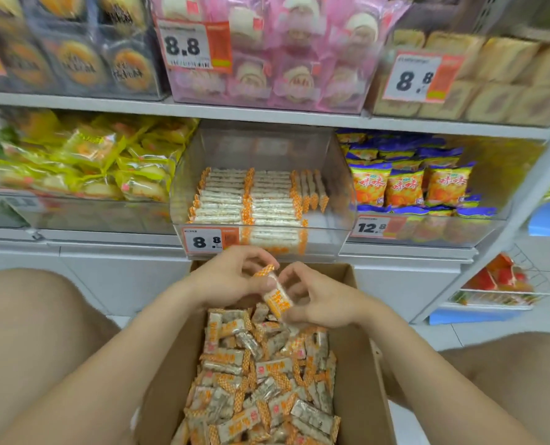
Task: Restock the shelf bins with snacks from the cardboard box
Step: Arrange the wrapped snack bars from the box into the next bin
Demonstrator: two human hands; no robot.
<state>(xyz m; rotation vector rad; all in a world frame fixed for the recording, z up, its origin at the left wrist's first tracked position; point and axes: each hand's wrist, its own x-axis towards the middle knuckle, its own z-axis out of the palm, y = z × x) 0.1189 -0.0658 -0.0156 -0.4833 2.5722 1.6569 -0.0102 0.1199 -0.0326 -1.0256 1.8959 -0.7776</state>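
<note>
While both hands sit above the cardboard box (360,348), one snack bar (275,293) is held between them. The left hand (232,277) pinches the upper end and the right hand (318,300) grips the lower end. Fingers (294,271) on both sides are curled and clamped on the wrapper. The bar is tilted, clear of the loose bars (261,374) piled in the box, and just below the front of the middle bin (325,239).

Step, as I read it: pick done, bar being oriented before placing. Bin is partly filled, with stacked rows (251,200) lying flat, orange ends lined up, plus a few on edge at the right. There is free space at the front and right.

Next move calls for:
- turning the bar to match the rows
- lifting it over the bin's clear front wall
- setting it at the front without knocking the stack

The box looks well stocked, so there are many cycles left.
</note>
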